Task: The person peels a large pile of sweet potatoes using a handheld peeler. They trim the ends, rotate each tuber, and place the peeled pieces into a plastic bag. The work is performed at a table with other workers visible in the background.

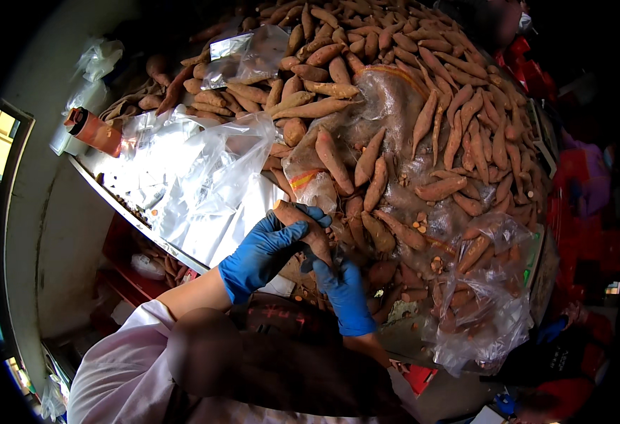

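Note:
My left hand (267,247), in a blue glove, is wrapped round a sweet potato (314,240) whose upper end shows a pale cut face. My right hand (343,290), also gloved in blue, is closed right at the lower end of that sweet potato. Something small and dark shows by its fingertips, too shadowed to name. Just beyond my hands, several loose sweet potatoes (332,161) lie on a clear plastic sheet (388,106).
A large heap of sweet potatoes (465,67) covers the far and right side of the table. Clear plastic bags (197,162) lie at the left, beside an orange bottle (94,133). Another plastic bag (476,311) rests at the right edge. A co-worker's blue-gloved hand (552,329) shows beyond it.

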The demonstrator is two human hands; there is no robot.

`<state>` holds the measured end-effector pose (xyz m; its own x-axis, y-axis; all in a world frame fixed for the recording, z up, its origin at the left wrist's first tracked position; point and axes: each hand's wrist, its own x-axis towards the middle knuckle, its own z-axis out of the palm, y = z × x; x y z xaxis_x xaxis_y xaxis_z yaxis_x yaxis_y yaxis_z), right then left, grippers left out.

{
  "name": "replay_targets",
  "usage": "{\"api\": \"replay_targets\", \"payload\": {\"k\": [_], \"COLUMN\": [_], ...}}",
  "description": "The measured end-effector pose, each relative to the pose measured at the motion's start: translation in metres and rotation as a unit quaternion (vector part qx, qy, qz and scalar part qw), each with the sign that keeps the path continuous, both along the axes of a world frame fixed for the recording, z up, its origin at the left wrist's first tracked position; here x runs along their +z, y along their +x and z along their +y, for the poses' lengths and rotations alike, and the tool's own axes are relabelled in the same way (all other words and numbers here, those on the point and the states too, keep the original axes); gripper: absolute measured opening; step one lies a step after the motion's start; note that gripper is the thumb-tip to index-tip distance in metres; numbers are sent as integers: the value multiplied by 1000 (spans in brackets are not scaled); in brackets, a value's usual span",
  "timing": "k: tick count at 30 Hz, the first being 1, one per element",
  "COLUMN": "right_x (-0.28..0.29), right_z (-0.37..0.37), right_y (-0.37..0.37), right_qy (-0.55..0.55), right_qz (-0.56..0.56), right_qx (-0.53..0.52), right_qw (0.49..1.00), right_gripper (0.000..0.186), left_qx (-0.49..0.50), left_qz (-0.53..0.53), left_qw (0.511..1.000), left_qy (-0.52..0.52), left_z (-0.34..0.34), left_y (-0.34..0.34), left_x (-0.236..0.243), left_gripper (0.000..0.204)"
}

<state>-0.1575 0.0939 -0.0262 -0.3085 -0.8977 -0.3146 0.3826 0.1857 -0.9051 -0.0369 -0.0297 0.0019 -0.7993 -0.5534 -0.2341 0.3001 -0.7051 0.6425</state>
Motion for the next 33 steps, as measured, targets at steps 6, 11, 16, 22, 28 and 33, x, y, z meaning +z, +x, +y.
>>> {"api": "replay_targets", "payload": {"k": [6,11,16,22,28,33], "right_x": [-7,-3,-17,-5,-18,-28], "right_z": [0,-3,6,34,48,58], "right_y": [15,15,11,-117,-144,-96], "right_qy": [-23,-126,-131,13,161,104], "right_qz": [269,517,463,596,697,56], "right_qx": [12,106,195,-148,-79,-47], "right_qw": [963,840,855,789,694,992], "right_gripper": [31,21,29,24,34,31], "left_qx": [25,-33,-88,-53,-103,-114], "left_qz": [-59,-57,-87,-78,-35,-59], "left_qw": [997,991,961,990,987,988], "left_qy": [-32,118,247,106,115,-81], "left_z": [8,10,12,-8,2,10], "left_y": [3,3,-1,24,15,-17], "left_x": [-16,-51,-57,-54,-53,-8], "left_gripper": [44,36,41,26,24,49]}}
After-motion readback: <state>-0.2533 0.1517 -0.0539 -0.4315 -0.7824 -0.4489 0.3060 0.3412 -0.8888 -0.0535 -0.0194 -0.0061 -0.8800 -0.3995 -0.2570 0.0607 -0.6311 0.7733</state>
